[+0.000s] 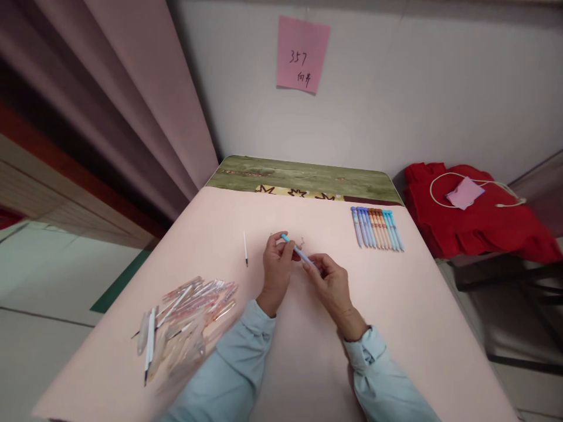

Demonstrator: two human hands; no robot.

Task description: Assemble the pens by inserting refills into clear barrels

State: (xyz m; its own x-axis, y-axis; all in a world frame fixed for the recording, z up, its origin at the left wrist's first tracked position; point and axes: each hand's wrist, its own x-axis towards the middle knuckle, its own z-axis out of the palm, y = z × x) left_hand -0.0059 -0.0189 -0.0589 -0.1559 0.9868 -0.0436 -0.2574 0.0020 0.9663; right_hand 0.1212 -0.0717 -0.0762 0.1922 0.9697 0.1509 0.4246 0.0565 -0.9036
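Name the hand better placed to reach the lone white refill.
Probably the left hand: it is nearer the refill, while the right hand is farther off. Both hold the pen.

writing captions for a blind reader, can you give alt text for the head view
A person's left hand and right hand hold a slim lavender pen with a blue end over a pale pink table. A loose pile of pinkish, clear and white slender pieces lies at left; a neat row of blue and brown pens lies at back right.
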